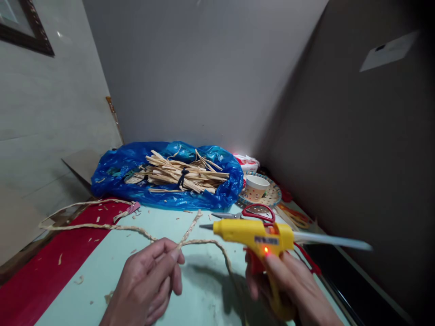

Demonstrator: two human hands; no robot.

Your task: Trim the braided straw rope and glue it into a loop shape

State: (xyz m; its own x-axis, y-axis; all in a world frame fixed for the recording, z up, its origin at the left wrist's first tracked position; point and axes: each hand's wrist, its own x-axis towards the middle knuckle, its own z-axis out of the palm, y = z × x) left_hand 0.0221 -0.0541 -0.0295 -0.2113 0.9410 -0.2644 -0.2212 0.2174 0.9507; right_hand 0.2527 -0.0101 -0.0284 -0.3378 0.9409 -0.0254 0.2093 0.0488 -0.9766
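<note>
Left hand, low beside the lens, had its fingers pinched together on a pale twisted straw cord. Right hand was clamped around the grip of a yellow plastic hot glue gun, whose red lamp was lit. The gun's long axis ran level, with its metal nozzle pointing left. The pinch lay just left of and below that nozzle, near but apart, and the cord trailed further left over the pale green tabletop. Red-handled scissors lay just behind the gun. A blue plastic bag lay behind and left of it.
</note>
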